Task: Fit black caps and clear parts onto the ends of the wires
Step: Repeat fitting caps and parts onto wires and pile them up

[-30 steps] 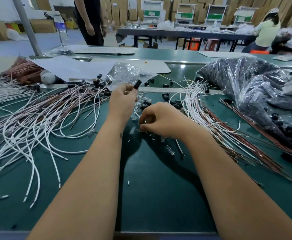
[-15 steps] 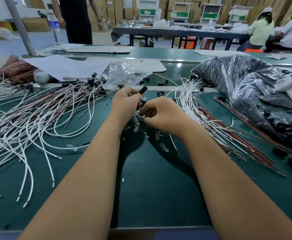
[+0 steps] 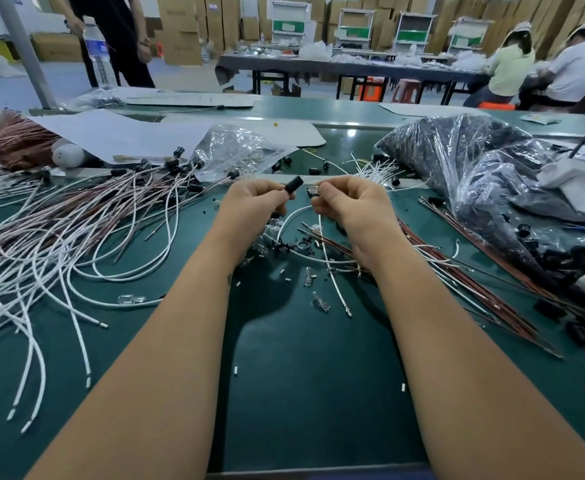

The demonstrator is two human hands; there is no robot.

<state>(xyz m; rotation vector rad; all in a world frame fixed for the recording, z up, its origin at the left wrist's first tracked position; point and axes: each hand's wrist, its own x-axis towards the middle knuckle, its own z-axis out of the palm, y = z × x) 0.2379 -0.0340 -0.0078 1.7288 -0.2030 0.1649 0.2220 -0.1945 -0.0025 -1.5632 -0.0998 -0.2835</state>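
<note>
My left hand (image 3: 254, 202) pinches a black cap (image 3: 293, 184) between thumb and fingers, held above the green table. A small gap away, my right hand (image 3: 350, 202) pinches a small clear part (image 3: 313, 191). A white wire (image 3: 291, 220) curves down from between the two hands to the table. Loose clear parts (image 3: 320, 303) and black caps (image 3: 293, 245) lie under and in front of the hands. Finished wires with black caps (image 3: 173, 164) lie to the left.
A big heap of white and brown wires (image 3: 41, 244) covers the left side. More wires (image 3: 457, 265) and plastic bags of black caps (image 3: 492, 174) lie right. A clear bag (image 3: 239, 150), paper sheets and a water bottle (image 3: 98, 53) stand behind. People stand and sit beyond.
Both hands have lifted off the table and moved apart a little. The right hand came up from the loose pile holding a clear part, level with the cap in the left hand.
</note>
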